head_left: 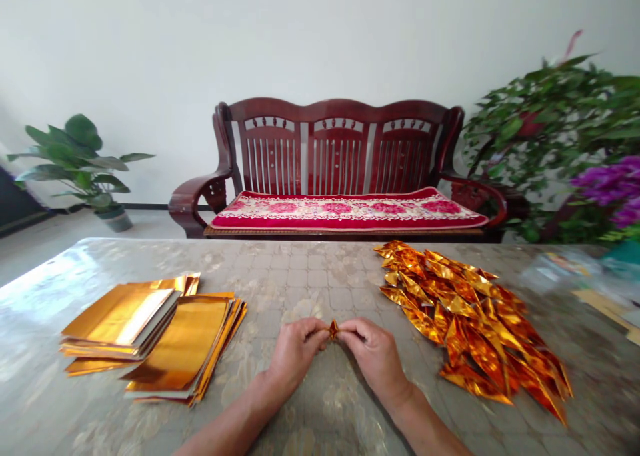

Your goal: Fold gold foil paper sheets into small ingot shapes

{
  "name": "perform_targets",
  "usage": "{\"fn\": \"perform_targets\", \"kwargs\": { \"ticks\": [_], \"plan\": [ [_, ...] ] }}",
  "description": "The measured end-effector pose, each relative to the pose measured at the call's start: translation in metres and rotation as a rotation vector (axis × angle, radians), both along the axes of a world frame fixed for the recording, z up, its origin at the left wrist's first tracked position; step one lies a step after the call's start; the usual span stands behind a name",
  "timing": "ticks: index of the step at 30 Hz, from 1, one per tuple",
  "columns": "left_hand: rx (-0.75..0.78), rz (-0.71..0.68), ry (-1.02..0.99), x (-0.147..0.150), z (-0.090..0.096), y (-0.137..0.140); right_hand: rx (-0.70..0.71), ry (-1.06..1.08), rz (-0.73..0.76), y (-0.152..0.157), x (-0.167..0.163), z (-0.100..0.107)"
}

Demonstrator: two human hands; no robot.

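My left hand (299, 346) and my right hand (373, 353) meet at the middle of the table, each pinching one end of a small folded gold foil paper (333, 329). Only the paper's centre shows between my fingertips; both ends are hidden by thumbs and forefingers. To the left lie two stacks of flat gold foil sheets, a farther stack (120, 313) and a nearer stack (185, 343) that overlap. On the right, beyond my right hand, is a heap of folded gold foil pieces (465, 309) with pointed ends.
A patterned table cover (310, 269) spreads under everything. Clear plastic bags (560, 269) and a tan card (607, 313) lie at the far right. Behind the table stand a dark red wooden bench (337, 149) with a floral cushion (345, 209), a potted plant (115, 217) and purple flowers (610, 183).
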State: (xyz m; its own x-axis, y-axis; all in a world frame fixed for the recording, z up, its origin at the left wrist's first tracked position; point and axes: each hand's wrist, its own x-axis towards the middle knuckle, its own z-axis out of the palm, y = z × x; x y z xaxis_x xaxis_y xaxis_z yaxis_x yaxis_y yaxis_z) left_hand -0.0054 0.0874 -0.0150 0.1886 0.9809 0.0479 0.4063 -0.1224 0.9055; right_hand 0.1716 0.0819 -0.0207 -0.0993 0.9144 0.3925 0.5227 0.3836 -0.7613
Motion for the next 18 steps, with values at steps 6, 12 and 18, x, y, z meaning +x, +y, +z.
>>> {"fn": "perform_targets", "kwargs": {
  "ticks": [6, 12, 18],
  "plan": [
    [0.055, -0.043, 0.002, -0.0012, -0.0029, -0.0022, 0.021, -0.055, 0.041, -0.0011, 0.0004, 0.0019],
    [0.148, -0.07, 0.01, -0.0023, -0.001, -0.0033, 0.049, 0.01, 0.087, -0.0006, -0.0013, 0.0024],
    [0.162, -0.068, -0.083, -0.0019, 0.0008, -0.0058, 0.115, 0.093, 0.081, -0.0032, -0.0054, 0.0053]
  ]
}}
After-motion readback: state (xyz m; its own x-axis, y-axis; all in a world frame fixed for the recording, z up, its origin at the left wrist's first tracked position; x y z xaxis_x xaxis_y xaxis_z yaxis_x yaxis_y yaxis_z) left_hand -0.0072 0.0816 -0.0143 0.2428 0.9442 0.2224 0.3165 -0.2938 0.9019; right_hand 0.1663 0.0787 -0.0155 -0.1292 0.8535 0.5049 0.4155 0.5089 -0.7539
